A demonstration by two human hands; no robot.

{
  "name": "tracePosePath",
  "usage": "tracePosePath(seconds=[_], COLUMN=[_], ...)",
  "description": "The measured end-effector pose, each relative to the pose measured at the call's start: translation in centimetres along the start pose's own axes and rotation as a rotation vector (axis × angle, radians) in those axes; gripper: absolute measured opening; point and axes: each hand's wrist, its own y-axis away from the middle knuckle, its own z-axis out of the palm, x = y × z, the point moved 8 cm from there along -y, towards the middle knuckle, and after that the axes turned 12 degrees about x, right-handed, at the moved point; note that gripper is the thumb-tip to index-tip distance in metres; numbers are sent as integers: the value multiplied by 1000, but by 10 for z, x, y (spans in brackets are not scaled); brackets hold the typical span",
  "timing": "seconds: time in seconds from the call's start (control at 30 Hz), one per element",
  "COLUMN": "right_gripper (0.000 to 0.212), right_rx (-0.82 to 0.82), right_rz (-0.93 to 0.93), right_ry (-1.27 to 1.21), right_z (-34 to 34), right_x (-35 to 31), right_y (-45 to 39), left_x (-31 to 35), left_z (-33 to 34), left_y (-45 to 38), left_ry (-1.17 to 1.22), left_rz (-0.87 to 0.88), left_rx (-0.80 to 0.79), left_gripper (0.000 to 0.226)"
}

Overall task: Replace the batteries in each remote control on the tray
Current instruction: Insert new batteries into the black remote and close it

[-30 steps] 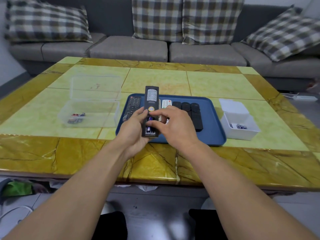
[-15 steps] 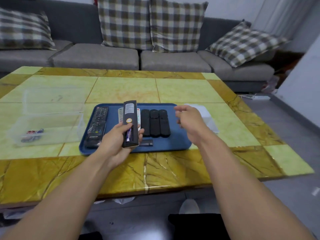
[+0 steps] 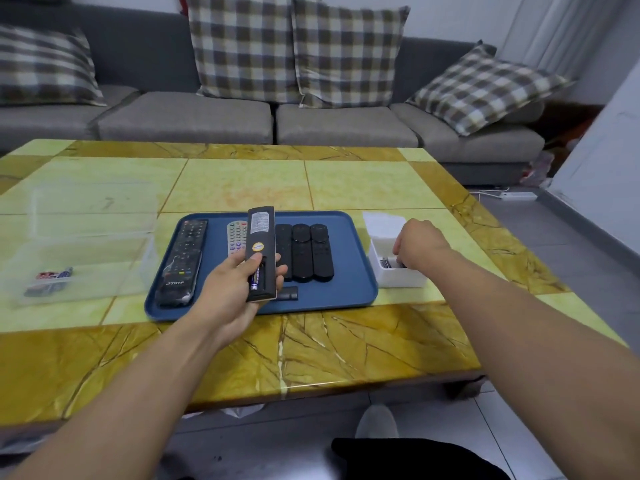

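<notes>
From the head camera, the left hand (image 3: 231, 293) grips a long black remote control (image 3: 261, 253) back-side up above the blue plastic tray (image 3: 349, 289), its open bay holding one purple battery (image 3: 257, 276). The right hand (image 3: 419, 247) reaches into the small white box (image 3: 398, 277), fingers curled downward; whether they pinch anything cannot be told.

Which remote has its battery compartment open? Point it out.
The black remote gripped in the left hand, held back-side up with one battery showing. The others lie on the blue tray.
</notes>
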Motion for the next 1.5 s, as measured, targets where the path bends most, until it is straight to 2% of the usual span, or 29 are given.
tracePosePath(seconds=[0.13, 0.3, 0.57, 0.73, 0.9, 1.07, 1.17, 1.27, 1.37, 1.43, 1.5], right_gripper=[14, 19, 28, 34, 44, 46, 33, 13, 16, 15, 16], right_rx=[-135, -232, -131, -86, -152, -122, 14, 156, -49, -131, -133], right_rz=[-106, -166, -38, 52, 25, 18, 67, -37, -187, -276, -284], right_ry=[32, 80, 146, 166, 207, 225, 64, -354, -893, -1035, -1119], right_z=[12, 19, 25, 11, 16, 5, -26, -66, -88, -84, -70], right_x=[-12, -20, -9, -7, -13, -14, -17, -48, -109, -143, -160], right_y=[4, 7, -4, 1, 4, 11, 19, 43, 107, 139, 157], left_x=[-1, 3, 6, 2, 6, 11, 11, 13, 14, 14, 13], left_z=[2, 0, -1, 3, 10, 9, 4, 0, 1, 2, 2], left_y=[0, 1, 6, 9, 15, 16, 14, 14, 18, 21, 24], left_ry=[-22, -32, -2, 1, -35, -62, -33, 18, 42, 44, 61], left_rz=[10, 36, 45, -2, 28, 66, 56, 37, 28, 28, 30], left_rx=[-10, -2, -6, -77, -159, -156, -138, -136, -158, -172, -179], left_gripper=[30, 31, 27, 37, 54, 60, 62, 55, 39, 36, 37])
